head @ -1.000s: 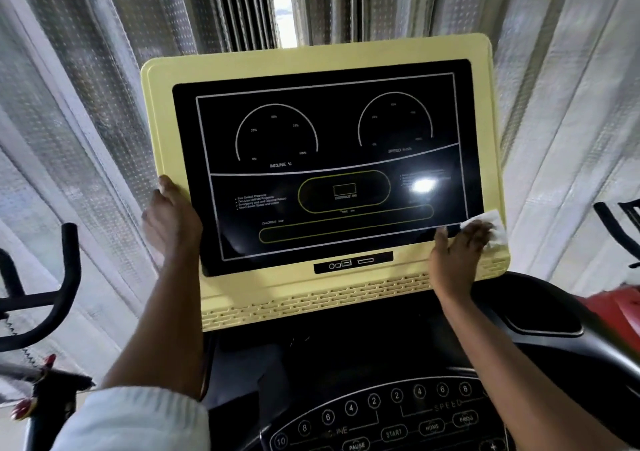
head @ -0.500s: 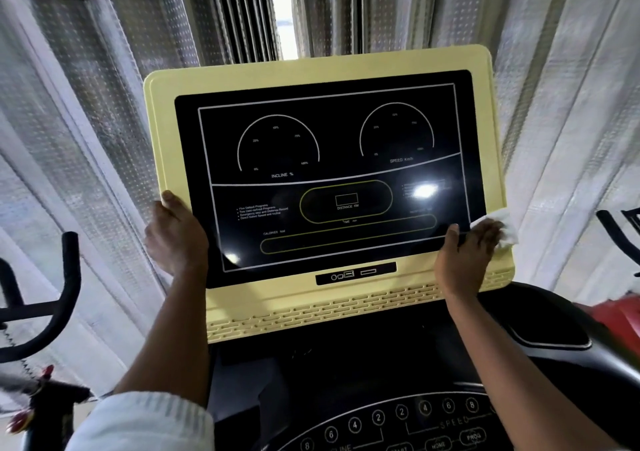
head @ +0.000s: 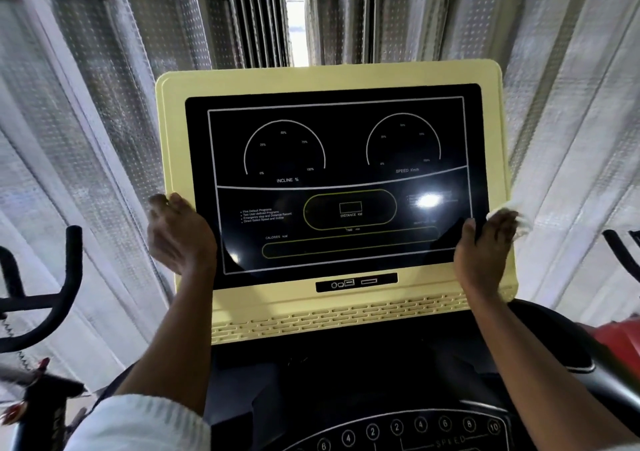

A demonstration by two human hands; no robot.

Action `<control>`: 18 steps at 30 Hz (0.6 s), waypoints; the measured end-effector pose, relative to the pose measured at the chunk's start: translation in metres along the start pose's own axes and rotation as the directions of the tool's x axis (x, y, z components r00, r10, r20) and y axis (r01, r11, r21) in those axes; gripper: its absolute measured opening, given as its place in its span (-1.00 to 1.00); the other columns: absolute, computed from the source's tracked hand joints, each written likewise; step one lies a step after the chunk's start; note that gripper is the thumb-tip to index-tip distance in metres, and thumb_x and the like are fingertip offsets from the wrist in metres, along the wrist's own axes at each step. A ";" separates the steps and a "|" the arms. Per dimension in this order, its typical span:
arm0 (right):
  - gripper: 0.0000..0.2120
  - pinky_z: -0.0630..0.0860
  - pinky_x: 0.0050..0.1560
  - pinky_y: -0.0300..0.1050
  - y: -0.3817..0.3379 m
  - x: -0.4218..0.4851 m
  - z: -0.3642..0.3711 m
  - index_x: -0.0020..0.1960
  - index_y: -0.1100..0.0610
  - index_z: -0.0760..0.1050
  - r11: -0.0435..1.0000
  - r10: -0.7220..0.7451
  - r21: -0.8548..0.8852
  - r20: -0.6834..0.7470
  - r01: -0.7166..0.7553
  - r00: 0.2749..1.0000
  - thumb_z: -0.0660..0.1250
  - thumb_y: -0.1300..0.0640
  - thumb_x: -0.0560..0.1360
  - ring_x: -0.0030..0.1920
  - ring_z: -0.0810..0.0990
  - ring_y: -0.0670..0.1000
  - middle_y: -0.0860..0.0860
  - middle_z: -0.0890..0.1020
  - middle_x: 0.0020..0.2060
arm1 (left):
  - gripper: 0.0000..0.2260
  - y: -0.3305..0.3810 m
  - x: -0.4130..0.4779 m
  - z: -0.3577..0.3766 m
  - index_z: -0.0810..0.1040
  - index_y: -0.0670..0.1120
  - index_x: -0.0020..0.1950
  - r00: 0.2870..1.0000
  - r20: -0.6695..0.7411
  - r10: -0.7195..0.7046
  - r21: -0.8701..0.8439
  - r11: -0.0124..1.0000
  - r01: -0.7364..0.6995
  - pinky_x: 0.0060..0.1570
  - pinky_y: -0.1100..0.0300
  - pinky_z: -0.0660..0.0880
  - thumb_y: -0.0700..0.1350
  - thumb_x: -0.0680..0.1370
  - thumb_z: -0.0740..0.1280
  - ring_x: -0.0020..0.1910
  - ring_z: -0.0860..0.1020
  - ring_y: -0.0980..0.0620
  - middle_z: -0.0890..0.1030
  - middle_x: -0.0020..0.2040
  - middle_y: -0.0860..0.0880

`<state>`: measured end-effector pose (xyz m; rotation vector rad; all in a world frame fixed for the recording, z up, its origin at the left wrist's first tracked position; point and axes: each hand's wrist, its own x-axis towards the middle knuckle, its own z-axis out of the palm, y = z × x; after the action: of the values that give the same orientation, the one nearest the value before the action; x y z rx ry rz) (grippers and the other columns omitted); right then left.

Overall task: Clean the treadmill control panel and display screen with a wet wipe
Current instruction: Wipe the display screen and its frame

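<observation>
The treadmill's black display screen sits in a pale yellow frame straight ahead. My left hand grips the frame's left edge, thumb side toward the screen. On the right, my right hand presses a white wet wipe against the frame's right edge, beside the screen's lower right corner. Most of the wipe is hidden under my fingers. The black control panel with numbered speed buttons lies at the bottom of the view.
Silvery curtains hang behind the console. An exercise bike's black handlebar stands at the left. A red machine part and another black handlebar are at the right. A white sleeve covers my left upper arm.
The view has tilted upward, so the console sits lower in the frame. My right hand with the wipe has slid slightly up along the right edge; my left hand keeps its hold.
</observation>
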<state>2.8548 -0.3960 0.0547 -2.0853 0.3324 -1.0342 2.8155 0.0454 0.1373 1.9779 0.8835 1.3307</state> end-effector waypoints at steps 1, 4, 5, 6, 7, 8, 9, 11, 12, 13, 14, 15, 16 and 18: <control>-0.27 -0.08 0.62 0.10 0.003 -0.005 0.002 0.59 0.40 -0.03 1.000 -0.012 -0.019 -0.002 0.012 1.000 0.03 -0.08 0.63 0.61 0.01 0.26 0.35 0.05 0.58 | -0.69 0.006 -0.003 0.002 0.47 -0.14 0.22 0.998 -0.045 0.041 0.007 0.999 -0.041 0.10 -0.07 0.34 0.00 0.64 0.09 0.19 0.51 -0.26 0.56 0.21 -0.22; -0.26 -0.10 0.60 0.08 0.003 -0.001 0.004 0.59 0.39 -0.03 0.999 0.003 -0.043 0.004 -0.002 1.000 0.04 -0.10 0.63 0.61 0.01 0.26 0.35 0.04 0.59 | -0.64 0.044 -0.016 0.009 0.44 -0.10 0.34 0.957 -0.089 0.275 0.004 0.961 -0.276 0.39 -0.02 0.19 -0.07 0.55 0.20 0.41 0.36 -0.15 0.41 0.44 -0.11; -0.25 -0.10 0.60 0.08 0.000 0.006 0.004 0.59 0.39 -0.03 0.999 0.002 -0.037 0.012 -0.001 1.000 0.02 -0.12 0.63 0.61 0.00 0.26 0.34 0.04 0.59 | -0.64 0.062 -0.020 0.013 0.45 -0.10 0.34 0.925 -0.057 0.374 -0.025 0.926 -0.376 0.42 -0.01 0.16 -0.08 0.55 0.21 0.43 0.34 -0.14 0.40 0.46 -0.10; -0.24 -0.10 0.61 0.08 -0.004 0.014 0.003 0.59 0.40 -0.02 1.000 -0.009 -0.019 0.015 0.009 1.000 -0.01 -0.14 0.63 0.61 0.00 0.26 0.34 0.04 0.59 | -0.66 0.084 -0.024 0.020 0.47 -0.10 0.33 0.880 -0.010 0.475 -0.061 0.878 -0.474 0.44 -0.01 0.16 -0.07 0.56 0.21 0.45 0.33 -0.14 0.40 0.46 -0.10; -0.23 -0.09 0.61 0.09 -0.006 0.019 0.003 0.59 0.40 0.00 1.000 -0.029 -0.005 0.017 0.029 0.999 -0.04 -0.16 0.62 0.61 0.01 0.27 0.34 0.05 0.59 | -0.66 0.105 -0.025 0.027 0.48 -0.10 0.32 0.825 0.047 0.562 -0.092 0.825 -0.557 0.45 -0.02 0.17 -0.06 0.57 0.21 0.46 0.32 -0.13 0.41 0.45 -0.10; -0.23 -0.08 0.62 0.10 -0.006 0.020 0.002 0.58 0.41 0.01 0.999 -0.047 -0.005 0.020 0.047 0.999 -0.07 -0.17 0.62 0.61 0.01 0.27 0.34 0.06 0.58 | -0.65 0.126 -0.025 0.035 0.48 -0.10 0.34 0.767 0.109 0.633 -0.119 0.774 -0.622 0.46 -0.03 0.18 -0.04 0.58 0.20 0.47 0.31 -0.12 0.42 0.46 -0.09; -0.24 -0.08 0.62 0.09 -0.002 0.018 0.000 0.58 0.41 0.01 0.998 -0.066 -0.023 0.020 0.067 0.998 -0.09 -0.16 0.63 0.61 0.01 0.26 0.34 0.06 0.58 | -0.62 0.148 -0.026 0.043 0.47 -0.10 0.37 0.705 0.170 0.688 -0.140 0.725 -0.674 0.48 -0.04 0.17 0.00 0.60 0.18 0.49 0.28 -0.12 0.40 0.47 -0.08; -0.29 -0.12 0.62 0.02 0.010 0.002 -0.001 0.60 0.37 -0.01 0.995 -0.084 -0.059 0.022 0.085 0.996 -0.09 -0.14 0.66 0.63 -0.02 0.21 0.30 0.04 0.60 | -0.54 0.187 -0.026 0.059 0.37 -0.09 0.48 0.606 0.268 0.749 -0.153 0.654 -0.741 0.52 -0.05 0.10 0.07 0.63 0.13 0.54 0.20 -0.11 0.32 0.53 -0.08; -0.30 -0.13 0.62 -0.01 0.014 -0.009 -0.002 0.61 0.34 -0.01 0.996 -0.068 -0.063 0.021 0.069 0.997 -0.08 -0.14 0.67 0.63 -0.04 0.18 0.27 0.03 0.61 | -0.51 0.204 -0.027 0.065 0.31 -0.08 0.53 0.576 0.305 0.758 -0.154 0.636 -0.756 0.54 -0.06 0.05 0.10 0.64 0.10 0.57 0.14 -0.12 0.26 0.57 -0.08; -0.30 -0.14 0.62 -0.03 0.018 -0.018 -0.002 0.62 0.32 -0.02 0.996 -0.054 -0.066 0.027 0.056 0.998 -0.08 -0.15 0.67 0.63 -0.05 0.16 0.25 0.02 0.62 | -0.48 0.219 -0.028 0.071 0.25 -0.08 0.57 0.558 0.334 0.759 -0.156 0.629 -0.762 0.55 -0.08 0.00 0.12 0.65 0.08 0.58 0.09 -0.13 0.21 0.59 -0.08; -0.29 -0.15 0.61 -0.04 0.020 -0.020 -0.003 0.62 0.31 -0.01 0.996 -0.051 -0.067 0.026 0.053 0.998 -0.07 -0.17 0.66 0.63 -0.05 0.16 0.24 0.02 0.62 | -0.47 0.235 -0.031 0.077 0.21 -0.06 0.58 0.547 0.358 0.757 -0.155 0.625 -0.765 0.55 -0.11 -0.04 0.14 0.66 0.07 0.59 0.05 -0.13 0.19 0.60 -0.07; -0.28 -0.14 0.62 -0.04 0.017 -0.018 -0.002 0.62 0.31 -0.01 0.996 -0.055 -0.067 0.023 0.056 0.998 -0.07 -0.18 0.66 0.63 -0.05 0.16 0.23 0.02 0.62 | -0.45 0.248 -0.033 0.081 0.18 -0.05 0.59 0.540 0.380 0.751 -0.149 0.626 -0.766 0.55 -0.15 -0.08 0.16 0.66 0.05 0.60 0.02 -0.14 0.18 0.60 -0.06; -0.27 -0.12 0.62 -0.01 0.015 -0.010 -0.003 0.62 0.32 0.00 0.995 -0.063 -0.072 0.020 0.064 0.998 -0.06 -0.19 0.66 0.63 -0.04 0.17 0.24 0.03 0.62 | -0.44 0.260 -0.038 0.086 0.16 -0.04 0.60 0.530 0.405 0.745 -0.149 0.626 -0.766 0.54 -0.19 -0.12 0.17 0.65 0.05 0.60 0.00 -0.13 0.18 0.59 -0.04; -0.25 -0.07 0.63 0.05 0.004 0.008 -0.004 0.62 0.30 -0.01 0.996 -0.068 -0.060 0.032 0.069 0.997 -0.07 -0.22 0.65 0.63 -0.04 0.16 0.22 0.03 0.62 | -0.42 0.272 -0.044 0.092 0.12 -0.03 0.61 0.522 0.430 0.737 -0.149 0.628 -0.764 0.50 -0.27 -0.23 0.19 0.64 0.04 0.60 -0.01 -0.12 0.21 0.57 -0.02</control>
<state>2.8572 -0.4055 0.0581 -2.1783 0.2830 -1.0441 2.9436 -0.1638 0.2928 2.7103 -0.2498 1.1266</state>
